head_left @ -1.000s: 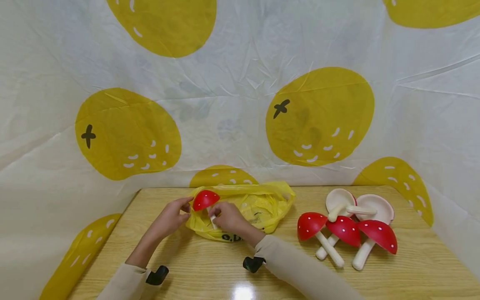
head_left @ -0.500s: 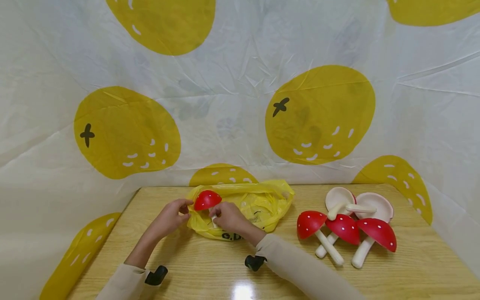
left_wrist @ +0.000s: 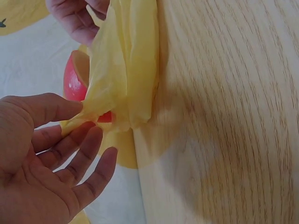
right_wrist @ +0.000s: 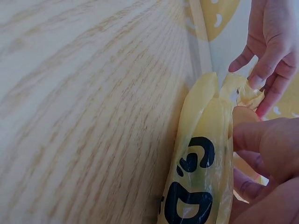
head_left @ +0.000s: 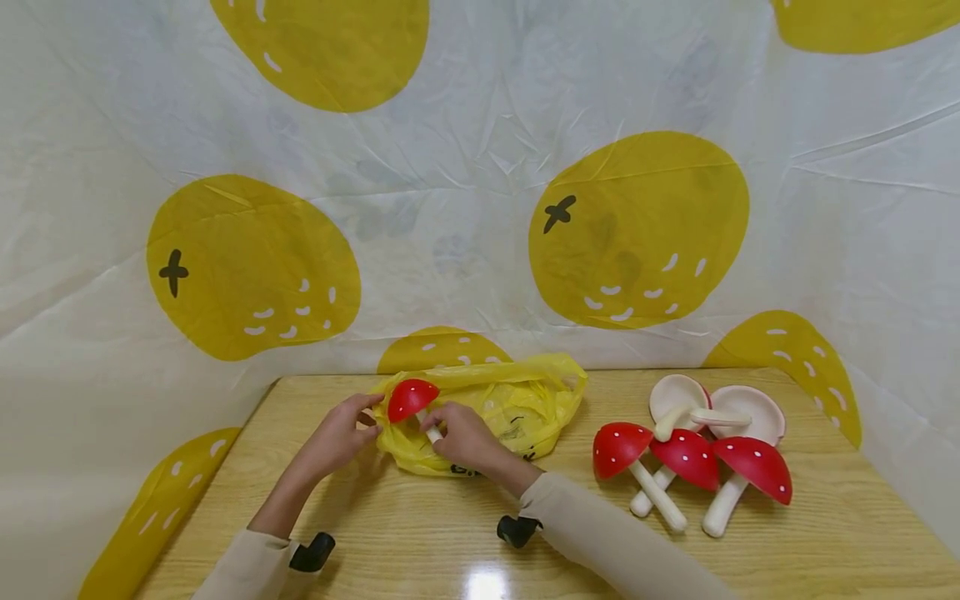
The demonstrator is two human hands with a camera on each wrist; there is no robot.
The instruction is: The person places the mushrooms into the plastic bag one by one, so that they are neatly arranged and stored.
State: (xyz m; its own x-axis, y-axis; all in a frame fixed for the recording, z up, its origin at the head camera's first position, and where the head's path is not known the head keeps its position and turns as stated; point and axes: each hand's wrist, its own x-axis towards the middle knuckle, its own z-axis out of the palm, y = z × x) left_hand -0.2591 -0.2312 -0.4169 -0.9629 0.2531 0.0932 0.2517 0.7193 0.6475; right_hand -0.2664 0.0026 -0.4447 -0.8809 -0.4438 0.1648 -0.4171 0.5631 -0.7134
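A yellow plastic bag [head_left: 525, 408] with black lettering lies at the back of the table, its mouth spread. My left hand [head_left: 341, 435] pinches the bag's left edge between thumb and forefinger, as the left wrist view shows; its other fingers are loosely spread. My right hand [head_left: 467, 437] holds the white stem of a toy mushroom [head_left: 412, 400], whose red, white-dotted cap tilts at the left end of the bag opening. In the right wrist view the bag [right_wrist: 198, 177] partly hides the fingers on the stem.
Several more red-capped toy mushrooms [head_left: 684, 458] lie in a pile at the right of the wooden table [head_left: 390, 542]. Two of them show pale undersides. A white cloth [head_left: 450, 233] printed with yellow fruit hangs behind and at the sides.
The right hand has shifted slightly to the right along the stem, and the mushroom's stem now slants more to the right. The left hand has stayed at the bag's edge.
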